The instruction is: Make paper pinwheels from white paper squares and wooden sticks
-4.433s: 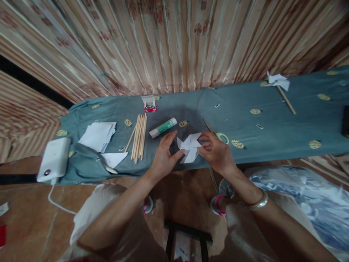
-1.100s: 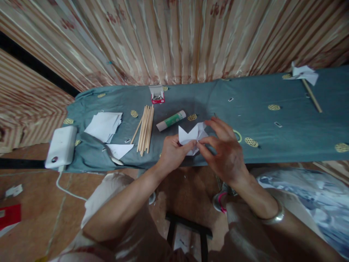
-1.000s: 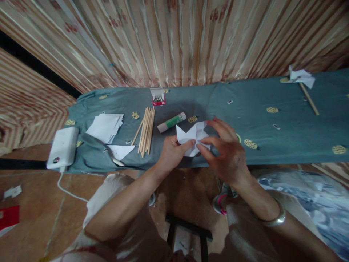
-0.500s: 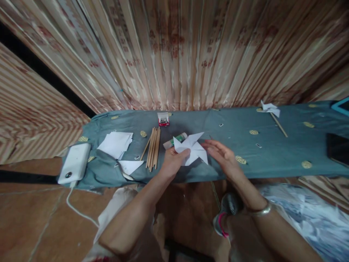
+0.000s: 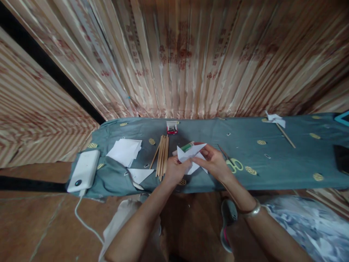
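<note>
A white paper pinwheel (image 5: 188, 154) is held between both hands above the cloth-covered table. My left hand (image 5: 176, 169) pinches it on the left, thumb near its centre. On the other side my right hand (image 5: 214, 160) grips its right part, with fingers behind the paper and thumb in front. Partly hidden behind the pinwheel lies a green and white tube (image 5: 187, 147). Scissors with yellow-green handles (image 5: 235, 165) rest just right of my right hand. Wooden sticks (image 5: 163, 156) lie in a bundle to the left, and a small red box (image 5: 172, 128) of metal pins stands open behind them.
White paper sheets (image 5: 125, 151) are stacked on the left, near a folded paper piece (image 5: 140, 175). A white power bank (image 5: 84, 171) with a cable sits at the left end. A pinwheel on a stick (image 5: 276, 119) and a dark device (image 5: 340, 158) lie to the right.
My right hand has moved in from beside the pinwheel and now grips it. The pinwheel's blades look more folded toward the middle. The scissors have come into sight. The view has shifted slightly.
</note>
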A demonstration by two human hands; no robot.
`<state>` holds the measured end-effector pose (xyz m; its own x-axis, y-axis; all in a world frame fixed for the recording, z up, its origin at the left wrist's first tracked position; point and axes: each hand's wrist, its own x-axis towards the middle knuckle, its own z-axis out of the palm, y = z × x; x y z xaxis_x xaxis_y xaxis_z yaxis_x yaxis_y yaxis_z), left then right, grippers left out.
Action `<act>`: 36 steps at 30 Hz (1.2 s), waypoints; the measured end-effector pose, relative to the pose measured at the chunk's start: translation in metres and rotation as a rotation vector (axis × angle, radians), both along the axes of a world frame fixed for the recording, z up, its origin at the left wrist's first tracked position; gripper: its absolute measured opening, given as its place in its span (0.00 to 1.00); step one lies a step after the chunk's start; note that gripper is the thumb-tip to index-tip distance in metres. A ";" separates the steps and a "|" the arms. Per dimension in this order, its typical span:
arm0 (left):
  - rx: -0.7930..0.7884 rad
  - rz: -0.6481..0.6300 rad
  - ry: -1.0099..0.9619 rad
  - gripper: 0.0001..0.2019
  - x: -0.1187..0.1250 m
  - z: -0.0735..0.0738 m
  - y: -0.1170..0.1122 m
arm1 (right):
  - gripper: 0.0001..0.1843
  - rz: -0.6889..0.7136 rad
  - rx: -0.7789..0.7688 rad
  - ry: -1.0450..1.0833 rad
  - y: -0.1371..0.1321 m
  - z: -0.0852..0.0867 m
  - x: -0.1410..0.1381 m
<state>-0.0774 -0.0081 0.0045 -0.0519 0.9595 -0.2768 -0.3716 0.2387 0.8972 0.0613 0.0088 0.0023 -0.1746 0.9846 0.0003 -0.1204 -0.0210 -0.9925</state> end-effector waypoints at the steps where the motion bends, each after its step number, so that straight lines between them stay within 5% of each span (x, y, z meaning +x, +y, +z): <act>1: -0.002 -0.001 0.001 0.14 -0.001 -0.001 0.001 | 0.28 -0.004 0.001 -0.004 0.001 -0.001 -0.002; 16: -0.054 -0.042 0.018 0.12 0.000 -0.022 0.008 | 0.16 0.002 0.020 -0.073 0.004 -0.018 0.005; 24: -0.088 0.007 -0.033 0.10 0.001 -0.017 0.011 | 0.15 -0.005 0.010 -0.132 0.008 -0.025 0.004; 31: -0.085 0.055 -0.030 0.07 -0.009 -0.007 0.015 | 0.16 0.030 0.055 -0.203 0.017 -0.004 -0.003; 36: -0.080 0.145 -0.058 0.08 -0.026 -0.005 0.023 | 0.14 -0.127 0.213 -0.346 0.060 0.010 -0.004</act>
